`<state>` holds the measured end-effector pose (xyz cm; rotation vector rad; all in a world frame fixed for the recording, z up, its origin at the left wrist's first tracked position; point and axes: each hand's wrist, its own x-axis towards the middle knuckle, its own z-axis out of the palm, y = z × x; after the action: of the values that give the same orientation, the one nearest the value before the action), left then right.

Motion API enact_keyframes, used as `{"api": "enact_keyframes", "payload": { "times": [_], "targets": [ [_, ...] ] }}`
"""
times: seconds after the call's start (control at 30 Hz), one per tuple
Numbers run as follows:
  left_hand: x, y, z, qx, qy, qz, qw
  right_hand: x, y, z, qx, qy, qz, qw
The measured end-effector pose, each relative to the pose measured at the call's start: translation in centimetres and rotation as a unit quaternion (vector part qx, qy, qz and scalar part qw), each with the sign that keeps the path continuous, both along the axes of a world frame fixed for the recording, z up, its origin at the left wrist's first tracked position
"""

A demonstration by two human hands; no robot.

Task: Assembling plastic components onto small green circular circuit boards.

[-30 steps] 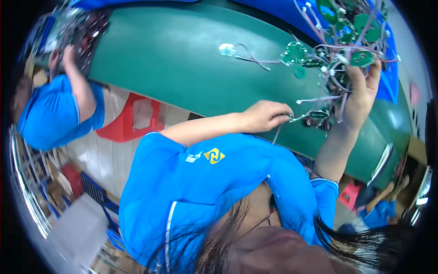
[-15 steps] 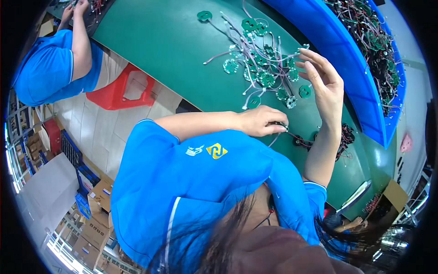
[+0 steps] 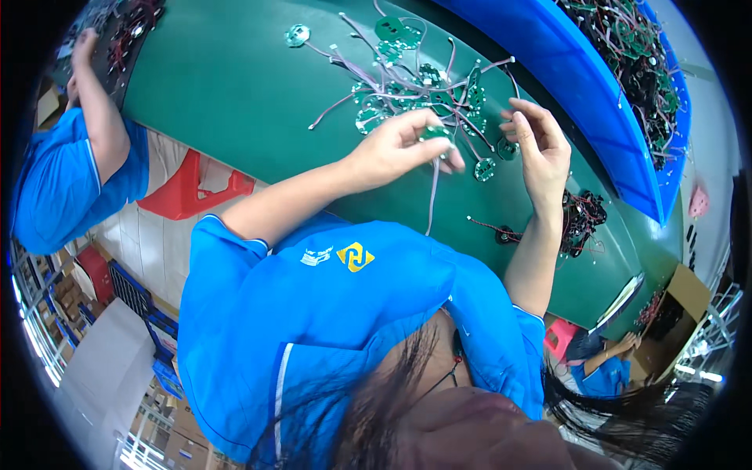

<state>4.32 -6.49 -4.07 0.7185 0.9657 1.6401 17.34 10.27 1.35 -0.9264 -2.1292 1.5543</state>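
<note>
My left hand (image 3: 399, 149) is closed round a small green circuit board (image 3: 435, 134), in front of a loose heap of such boards. A pale wire (image 3: 434, 192) hangs from the held board toward my chest. My right hand (image 3: 542, 149) is raised at the right side of the heap, its fingers curved and apart. A thin wire passes close to its fingertips, and I see nothing plainly held there. The heaped round green boards (image 3: 391, 29) trail tangled greyish wires with white connectors. One board (image 3: 485, 169) lies between my hands, nearer to me.
A long blue bin (image 3: 548, 86) full of wired boards (image 3: 619, 55) runs along the far right of the green table (image 3: 227, 86). Dark wired parts (image 3: 580, 223) lie beyond my right forearm. Another person (image 3: 78, 164) works at the left, near a red stool (image 3: 188, 188).
My left hand has moved up and away from my chest to the heap, carrying a circuit board. My right hand has dropped slightly toward me. The heap appears shifted left.
</note>
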Motion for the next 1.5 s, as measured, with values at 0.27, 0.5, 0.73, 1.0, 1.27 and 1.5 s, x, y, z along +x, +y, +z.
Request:
{"api": "enact_keyframes", "payload": {
  "times": [0.27, 0.5, 0.73, 1.0, 1.27, 1.5],
  "targets": [
    [2.0, 2.5, -0.5, -0.089, -0.269, -0.207, 0.936, 0.1, 1.3, -1.0, 0.204, -0.061, -0.089, 0.973],
    [1.9, 2.4, -1.6, -0.114, -0.283, -0.167, 0.938, 3.6, 1.1, -2.2, 0.282, -0.129, -0.100, 0.945],
    [2.1, 2.6, -1.0, -0.135, -0.197, -0.169, 0.956, 3.9, -1.6, -3.3, 0.395, -0.159, 0.011, 0.905],
    [3.8, 3.1, -0.7, -0.139, -0.075, -0.087, 0.984, 7.1, -2.4, -0.8, 0.241, -0.212, -0.084, 0.943],
    [3.4, 3.9, -0.9, -0.152, -0.101, -0.128, 0.975, 12.7, -6.0, -0.1, 0.329, -0.366, 0.049, 0.869],
    [3.0, 3.9, -0.8, -0.166, -0.151, -0.157, 0.962, 12.2, -5.3, -0.2, 0.340, -0.202, -0.105, 0.913]
  ]
}}
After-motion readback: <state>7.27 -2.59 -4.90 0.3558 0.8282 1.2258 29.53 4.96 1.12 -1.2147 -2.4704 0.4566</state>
